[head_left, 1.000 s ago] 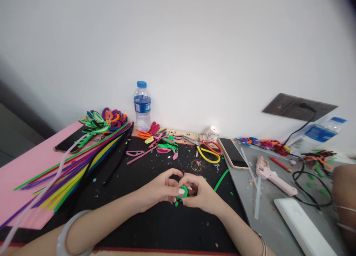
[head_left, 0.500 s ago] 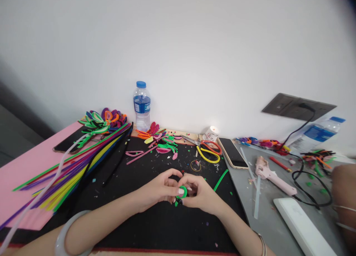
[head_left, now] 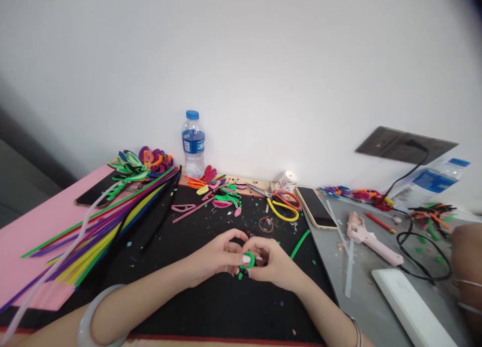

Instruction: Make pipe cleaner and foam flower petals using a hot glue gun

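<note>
Green pipe-cleaner loop (head_left: 248,260) (light, soft, bendable) pinched between left hand (head_left: 216,256) and right hand (head_left: 274,263). Fingertips of the 2 hands clamp its rim, probably the best hold.

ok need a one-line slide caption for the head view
Both hands, left hand and right hand, pinch a curled green pipe cleaner over a black mat strewn with colourful scraps.

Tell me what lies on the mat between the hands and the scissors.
In the head view, between the hands and the scissors the black mat holds a small yellow ring and scattered coloured scraps.
</note>
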### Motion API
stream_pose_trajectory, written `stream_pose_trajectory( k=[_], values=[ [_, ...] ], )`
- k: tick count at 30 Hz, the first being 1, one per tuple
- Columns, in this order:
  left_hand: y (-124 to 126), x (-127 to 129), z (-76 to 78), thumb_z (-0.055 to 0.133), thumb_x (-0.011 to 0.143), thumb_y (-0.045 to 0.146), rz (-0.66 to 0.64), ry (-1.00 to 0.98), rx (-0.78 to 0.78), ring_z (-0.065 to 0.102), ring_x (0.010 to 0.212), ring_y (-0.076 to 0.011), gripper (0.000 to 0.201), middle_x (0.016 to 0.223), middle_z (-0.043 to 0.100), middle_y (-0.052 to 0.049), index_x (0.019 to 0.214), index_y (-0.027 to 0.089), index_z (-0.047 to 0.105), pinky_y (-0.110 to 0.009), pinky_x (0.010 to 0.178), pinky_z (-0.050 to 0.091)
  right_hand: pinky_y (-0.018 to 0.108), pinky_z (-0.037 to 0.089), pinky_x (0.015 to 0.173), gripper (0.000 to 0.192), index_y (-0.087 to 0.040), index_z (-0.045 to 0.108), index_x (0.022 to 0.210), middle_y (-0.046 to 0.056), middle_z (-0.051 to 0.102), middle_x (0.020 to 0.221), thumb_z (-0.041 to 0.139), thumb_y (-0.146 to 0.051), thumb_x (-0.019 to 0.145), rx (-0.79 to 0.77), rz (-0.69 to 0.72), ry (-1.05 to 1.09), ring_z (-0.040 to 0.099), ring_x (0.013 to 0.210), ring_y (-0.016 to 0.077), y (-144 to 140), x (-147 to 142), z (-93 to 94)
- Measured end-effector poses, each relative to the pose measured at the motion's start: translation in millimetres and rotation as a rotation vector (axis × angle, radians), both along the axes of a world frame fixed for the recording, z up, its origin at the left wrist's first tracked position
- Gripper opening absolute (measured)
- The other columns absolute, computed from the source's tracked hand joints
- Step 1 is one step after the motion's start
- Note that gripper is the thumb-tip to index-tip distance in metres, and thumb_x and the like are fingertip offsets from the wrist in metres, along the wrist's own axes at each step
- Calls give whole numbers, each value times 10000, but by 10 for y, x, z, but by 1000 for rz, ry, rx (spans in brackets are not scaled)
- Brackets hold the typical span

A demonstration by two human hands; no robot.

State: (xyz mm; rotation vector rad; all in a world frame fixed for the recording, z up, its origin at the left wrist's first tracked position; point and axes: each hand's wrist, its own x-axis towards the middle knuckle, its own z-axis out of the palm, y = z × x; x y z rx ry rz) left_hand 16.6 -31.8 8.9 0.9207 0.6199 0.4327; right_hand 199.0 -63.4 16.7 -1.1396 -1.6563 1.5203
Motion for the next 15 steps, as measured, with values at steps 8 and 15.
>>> stream_pose_trajectory(
  k=[8, 15],
  values=[
    [9, 3, 9, 710, 690, 243, 7, 9, 3, 490, 563, -66, 396, 702, 560, 33, 1014, 181, 490, -198, 564, 384, 194, 198, 474, 188, -152, 562, 825, -92, 328, 570, 640, -107, 659, -27, 28, 75, 250, 519, 54, -4, 1, -13],
    [-2, -2, 25, 701, 700, 236, 5, 17, 9, 486, 585, -66, 392, 727, 570, 21, 1030, 179, 495, -191, 562, 377, 198, 201, 468, 175, -158, 562, 827, -93, 329, 561, 637, -114, 675, -39, 33, 62, 252, 508, 54, -6, 5, -16]
  ],
)
